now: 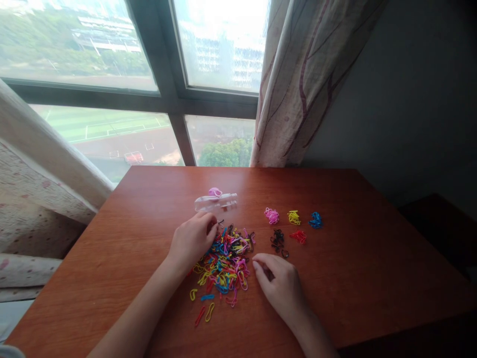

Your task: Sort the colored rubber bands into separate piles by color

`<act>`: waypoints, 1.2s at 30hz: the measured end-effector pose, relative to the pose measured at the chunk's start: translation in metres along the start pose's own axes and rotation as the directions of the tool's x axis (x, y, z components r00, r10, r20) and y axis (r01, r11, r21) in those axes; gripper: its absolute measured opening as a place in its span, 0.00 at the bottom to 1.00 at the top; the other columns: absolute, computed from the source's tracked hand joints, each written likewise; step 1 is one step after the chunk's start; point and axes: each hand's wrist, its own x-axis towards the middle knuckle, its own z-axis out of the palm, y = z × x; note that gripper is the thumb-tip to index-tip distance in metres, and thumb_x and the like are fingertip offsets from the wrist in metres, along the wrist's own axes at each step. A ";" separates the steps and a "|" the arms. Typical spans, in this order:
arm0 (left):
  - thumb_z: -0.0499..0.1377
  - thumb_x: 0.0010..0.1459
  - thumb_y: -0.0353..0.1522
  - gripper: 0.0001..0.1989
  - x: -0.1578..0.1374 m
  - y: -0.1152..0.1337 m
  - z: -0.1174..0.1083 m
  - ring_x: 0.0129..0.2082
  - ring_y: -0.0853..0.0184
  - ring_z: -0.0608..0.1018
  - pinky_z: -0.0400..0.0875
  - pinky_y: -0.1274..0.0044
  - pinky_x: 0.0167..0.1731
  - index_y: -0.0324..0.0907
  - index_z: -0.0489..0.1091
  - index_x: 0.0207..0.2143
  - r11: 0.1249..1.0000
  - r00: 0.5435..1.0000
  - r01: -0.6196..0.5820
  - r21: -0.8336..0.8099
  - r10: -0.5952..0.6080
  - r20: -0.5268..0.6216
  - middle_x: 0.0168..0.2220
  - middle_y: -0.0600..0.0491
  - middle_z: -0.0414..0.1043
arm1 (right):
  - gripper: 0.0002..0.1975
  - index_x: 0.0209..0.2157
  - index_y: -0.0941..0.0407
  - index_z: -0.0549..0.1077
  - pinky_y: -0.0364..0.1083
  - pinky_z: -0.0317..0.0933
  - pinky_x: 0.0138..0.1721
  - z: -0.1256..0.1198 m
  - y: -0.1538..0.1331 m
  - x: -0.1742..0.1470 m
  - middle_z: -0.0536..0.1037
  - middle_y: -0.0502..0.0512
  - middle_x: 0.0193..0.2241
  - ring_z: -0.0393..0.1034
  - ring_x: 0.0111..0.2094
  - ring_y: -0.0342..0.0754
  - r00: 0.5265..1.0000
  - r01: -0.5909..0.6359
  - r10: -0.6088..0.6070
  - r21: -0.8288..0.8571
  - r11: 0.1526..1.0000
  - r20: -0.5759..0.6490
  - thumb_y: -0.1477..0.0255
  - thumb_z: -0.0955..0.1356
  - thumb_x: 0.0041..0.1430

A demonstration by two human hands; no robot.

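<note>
Nearby: 5 single-colour piles (294,218) right of mixed bands (230,248), clear object (216,202) behind.

A big, messy heap of little loops (228,258) is being seen, with pink, yellow, blue, red and black all being mixed together. By its near edge, a thin red loop (199,315) and a long yellow loop (209,312) are being seen loose. To the right, the colours are being kept apart: a small pink pile (272,216), yellow pile (294,218) and blue pile (315,220) behind, a black pile (277,239) and red pile (298,237) in front.
</note>
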 end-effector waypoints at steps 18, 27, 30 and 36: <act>0.58 0.59 0.28 0.06 0.031 0.093 0.003 0.33 0.64 0.78 0.69 0.76 0.32 0.44 0.75 0.36 0.836 0.856 -0.464 -0.291 0.508 0.093 0.40 0.50 0.76 | 0.09 0.33 0.54 0.77 0.41 0.63 0.30 0.002 0.001 -0.004 0.79 0.52 0.26 0.74 0.27 0.46 0.999 0.029 -0.028 0.018 0.999 -0.039 0.76 0.64 0.62; 0.59 0.59 0.30 0.07 0.038 0.098 0.016 0.35 0.62 0.80 0.70 0.75 0.32 0.44 0.75 0.38 0.846 0.852 -0.465 -0.260 0.507 0.127 0.41 0.50 0.76 | 0.10 0.35 0.54 0.77 0.43 0.65 0.34 0.003 0.001 -0.004 0.81 0.54 0.30 0.76 0.30 0.48 0.999 0.024 -0.021 0.062 0.998 -0.041 0.77 0.64 0.61; 0.57 0.59 0.29 0.07 0.035 0.083 0.006 0.34 0.63 0.79 0.70 0.75 0.33 0.43 0.75 0.38 0.858 0.868 -0.442 -0.264 0.483 0.116 0.39 0.50 0.76 | 0.10 0.35 0.54 0.77 0.43 0.64 0.33 0.001 0.000 -0.005 0.81 0.54 0.30 0.75 0.30 0.48 1.000 0.016 -0.015 0.060 0.998 -0.017 0.77 0.63 0.62; 0.57 0.60 0.28 0.06 0.018 0.042 -0.013 0.32 0.67 0.75 0.66 0.77 0.31 0.42 0.74 0.35 0.845 0.913 -0.374 -0.383 0.407 0.005 0.34 0.51 0.74 | 0.10 0.35 0.53 0.76 0.43 0.62 0.33 -0.002 -0.002 -0.005 0.79 0.52 0.29 0.73 0.29 0.47 0.999 0.012 -0.014 0.035 0.999 0.043 0.75 0.64 0.64</act>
